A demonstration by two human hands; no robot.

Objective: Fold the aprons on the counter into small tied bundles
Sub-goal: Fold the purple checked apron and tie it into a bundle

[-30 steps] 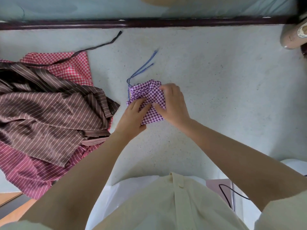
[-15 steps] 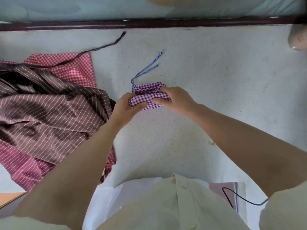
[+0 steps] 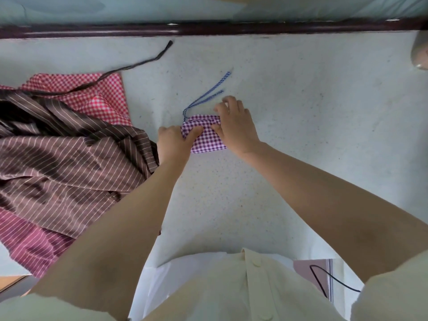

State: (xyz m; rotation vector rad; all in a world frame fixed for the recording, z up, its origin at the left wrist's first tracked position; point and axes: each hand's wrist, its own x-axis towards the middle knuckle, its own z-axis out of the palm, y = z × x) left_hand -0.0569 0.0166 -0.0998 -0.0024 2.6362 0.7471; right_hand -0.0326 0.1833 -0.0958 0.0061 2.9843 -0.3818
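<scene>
At 9 o'clock in the view lies the waiting pile: a brown striped apron (image 3: 69,158) heaped over a red gingham apron (image 3: 92,96) and a pink striped apron (image 3: 30,246), with a dark strap (image 3: 129,66) trailing off toward 1 o'clock across the surface (image 3: 301,112). All of it looks like thin, limp cotton, light to lift. My guess is that it creases easily and springs open the instant a fold is let go.

Just above centre sits the purple gingham apron (image 3: 206,140), already folded down to a small flat packet lying on the surface between the two hands. A packet this soft is best pinned at its ends and along the top fold, and tied with its own strings. The blue striped ties (image 3: 206,96) leave its far left corner and run loose toward 1 o'clock.

The left hand (image 3: 172,140) grips the packet's 9 o'clock end, fingers curled over the cloth and pressing it down. The right hand (image 3: 236,126) holds the 3 o'clock end: its thumb lies on the top fold and its fingers curl over the far edge, close to the free ends of the ties. Whether those fingers touch the ties I cannot tell.

At the 2 o'clock edge a pale rounded object (image 3: 420,54) is cut off by the frame.
</scene>
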